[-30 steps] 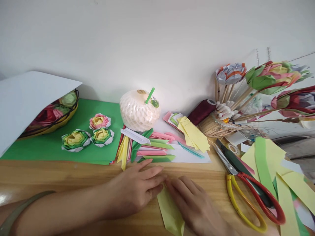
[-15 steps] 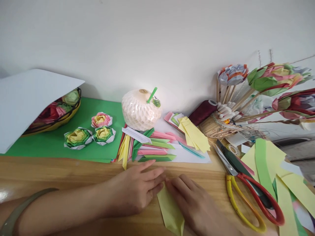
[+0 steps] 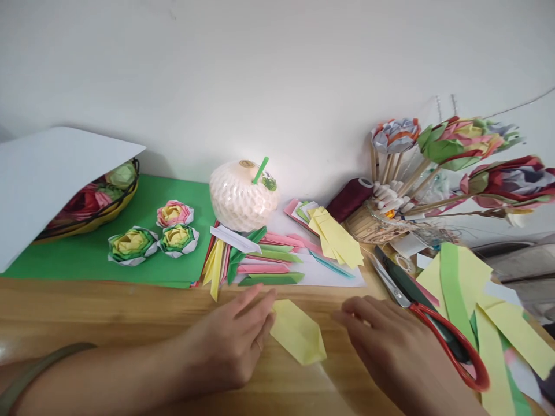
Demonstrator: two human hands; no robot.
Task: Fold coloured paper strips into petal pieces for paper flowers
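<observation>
A folded piece of yellow paper (image 3: 299, 334) lies between my hands, low over the wooden table, with a creased flap at its lower right end. My left hand (image 3: 234, 335) has its fingertips on the paper's upper left edge and holds it there; the thumb is hidden. To the right of the paper and apart from it is my right hand (image 3: 385, 341), loosely bent with nothing visible in its fingers. Scissors (image 3: 433, 315) with a red handle lie just beyond the right hand, which covers their yellow handle.
Folded paper strips (image 3: 271, 257) and yellow slips (image 3: 336, 234) lie beyond my hands. Three paper flowers (image 3: 176, 238) sit on green paper (image 3: 156, 188) near a basket (image 3: 93, 222). A white textured ball-shaped container (image 3: 245, 196), a thread spool (image 3: 350, 198) and cut paper (image 3: 494, 341) are around.
My right hand has let go of the yellow paper and moved right. The paper has turned and shifted slightly up, staying at my left hand. The whole view has shifted a little.
</observation>
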